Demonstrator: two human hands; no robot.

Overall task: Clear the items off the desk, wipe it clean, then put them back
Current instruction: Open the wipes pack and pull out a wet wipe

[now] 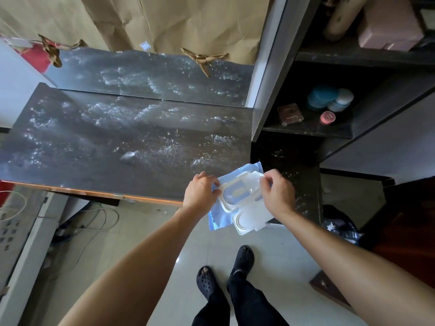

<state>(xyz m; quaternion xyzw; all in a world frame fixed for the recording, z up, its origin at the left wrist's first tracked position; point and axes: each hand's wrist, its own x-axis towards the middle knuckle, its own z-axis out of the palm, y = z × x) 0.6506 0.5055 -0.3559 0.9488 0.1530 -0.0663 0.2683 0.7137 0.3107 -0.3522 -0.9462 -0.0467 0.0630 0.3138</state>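
Note:
The dark desk top [106, 142] is bare and covered in pale dusty smears. A blue pack of wet wipes [220, 217] with a white flip lid hanging open lies over the desk's front right edge. My left hand [200, 191] grips the pack's left side. My right hand [277, 189] has its fingers curled at the top right of the white lid frame [244, 182], pinching there. What the fingertips pinch is too small to make out.
A mirror [153, 74] leans at the back of the desk. Right of it, dark shelves [313, 132] hold a blue jar [321, 97], a white-capped jar [342, 100], a small pink pot [327, 118] and a brown case [290, 114]. Cables [94, 222] lie on the tiled floor below.

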